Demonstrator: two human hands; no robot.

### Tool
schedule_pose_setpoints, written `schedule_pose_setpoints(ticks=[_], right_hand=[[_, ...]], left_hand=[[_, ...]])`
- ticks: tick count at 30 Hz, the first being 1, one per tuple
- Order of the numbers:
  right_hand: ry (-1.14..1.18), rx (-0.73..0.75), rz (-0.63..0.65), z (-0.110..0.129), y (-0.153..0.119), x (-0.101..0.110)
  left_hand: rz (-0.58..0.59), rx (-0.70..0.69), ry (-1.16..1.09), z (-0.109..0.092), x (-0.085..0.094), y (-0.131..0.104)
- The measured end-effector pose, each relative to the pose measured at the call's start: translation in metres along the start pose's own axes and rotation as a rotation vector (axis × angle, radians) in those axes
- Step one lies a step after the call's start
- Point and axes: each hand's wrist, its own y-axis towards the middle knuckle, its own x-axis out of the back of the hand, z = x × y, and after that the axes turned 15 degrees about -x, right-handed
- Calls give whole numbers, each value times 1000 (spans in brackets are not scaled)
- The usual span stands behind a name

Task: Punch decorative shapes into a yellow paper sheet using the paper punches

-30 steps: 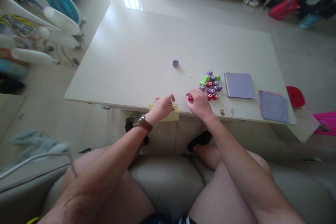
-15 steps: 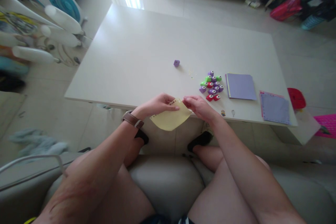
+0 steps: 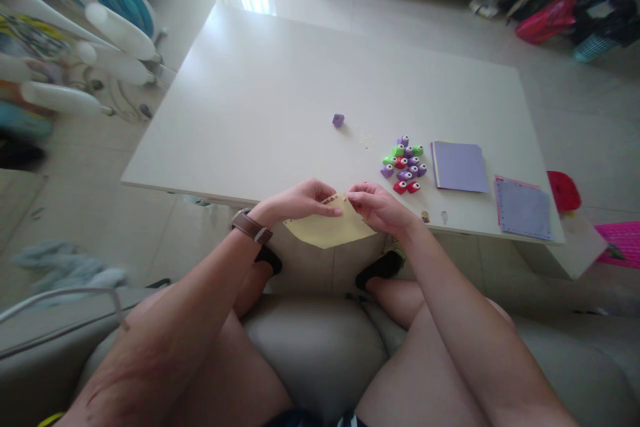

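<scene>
A sheet of yellow paper (image 3: 327, 230) hangs between my hands over the table's front edge, its lower side curving down. Small cut-outs run along its upper edge. My left hand (image 3: 307, 203) is closed on the sheet, thumb on top. My right hand (image 3: 377, 205) pinches at the top right edge of the paper; a speck of red shows by its fingers, too small to make out. Right of it sits a cluster of small purple, green and red craft punches (image 3: 407, 163) with white round buttons. A lone purple punch (image 3: 339, 120) lies farther back.
Tiny yellow paper bits (image 3: 366, 140) lie on the white table (image 3: 260, 93). To the right are a stack of purple paper (image 3: 460, 167) and another sheet pile (image 3: 524, 208). Two small stickers (image 3: 425, 216) lie near the front edge. A grey sofa is beneath me.
The yellow paper has turned slightly, its right corner now reaching farther right beneath my right hand. My right hand has shifted a little; my left still holds the sheet.
</scene>
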Motion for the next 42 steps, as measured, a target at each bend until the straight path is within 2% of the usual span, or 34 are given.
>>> schedule_pose_setpoints(ticks=[12,26,34,42], right_hand=[[-2,-16,-20,-6,4,2],[44,12,-67,-6,9,3],[16,85,-85,-7,11,2],[24,86,-96,-7,13,4]], left_hand=[[-57,-128,42,7,-3,3],[-183,-286,101,14,-4,10],[-210,-339,186,18,-5,12],[-254,-377,139,20,-9,16]])
